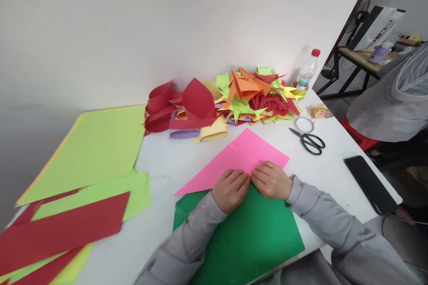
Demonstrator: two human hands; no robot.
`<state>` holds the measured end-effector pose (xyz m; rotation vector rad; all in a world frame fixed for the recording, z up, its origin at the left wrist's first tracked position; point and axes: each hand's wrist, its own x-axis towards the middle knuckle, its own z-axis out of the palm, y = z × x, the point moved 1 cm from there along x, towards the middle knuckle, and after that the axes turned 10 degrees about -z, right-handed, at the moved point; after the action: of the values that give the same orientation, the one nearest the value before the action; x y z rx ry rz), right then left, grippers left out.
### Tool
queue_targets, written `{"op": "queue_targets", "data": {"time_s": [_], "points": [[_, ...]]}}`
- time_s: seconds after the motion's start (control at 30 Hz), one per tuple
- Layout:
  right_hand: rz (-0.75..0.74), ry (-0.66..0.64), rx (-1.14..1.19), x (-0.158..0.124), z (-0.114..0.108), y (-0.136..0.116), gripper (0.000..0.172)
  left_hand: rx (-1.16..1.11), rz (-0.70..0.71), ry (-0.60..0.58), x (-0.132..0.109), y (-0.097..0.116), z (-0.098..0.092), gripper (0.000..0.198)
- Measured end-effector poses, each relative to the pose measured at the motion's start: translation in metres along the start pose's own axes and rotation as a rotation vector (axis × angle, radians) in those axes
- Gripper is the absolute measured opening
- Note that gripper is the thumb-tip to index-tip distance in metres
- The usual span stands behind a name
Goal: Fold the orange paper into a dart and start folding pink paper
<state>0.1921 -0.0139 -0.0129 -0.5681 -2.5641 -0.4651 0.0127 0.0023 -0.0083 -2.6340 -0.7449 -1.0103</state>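
Observation:
A pink sheet of paper point(239, 151) lies partly over a green sheet point(257, 227), its far corner pointing toward the wall. My left hand point(231, 190) has its fingers curled together at the pink paper's near edge. Close beside it, my right hand point(271, 180) pinches the same edge, knuckles up. The fingertips of both hands nearly meet, and the paper right under them is hidden. A faint crease shows across the pink sheet.
Folded paper shapes point(250, 93) are heaped against the wall, beside curled red paper point(199, 100). Scissors point(309, 141), a tape roll point(304, 124), a bottle point(307, 71) and a phone point(370, 184) lie rightward. Green sheets point(90, 147) and red strips point(67, 231) lie left. A person's sleeve point(384, 102) shows at right.

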Motion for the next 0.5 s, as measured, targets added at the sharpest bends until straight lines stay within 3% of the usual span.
{"op": "queue_targets", "data": {"time_s": [0.2,0.5], "points": [[-0.001,0.044,-0.038,-0.002,-0.009,0.007,0.020,0.023,-0.030,0.013,-0.005,-0.014,-0.005,0.014],[0.082,0.123,-0.117,-0.017,-0.026,0.026,0.015,0.124,-0.082,0.042,-0.025,-0.064,-0.023,0.012]]}}
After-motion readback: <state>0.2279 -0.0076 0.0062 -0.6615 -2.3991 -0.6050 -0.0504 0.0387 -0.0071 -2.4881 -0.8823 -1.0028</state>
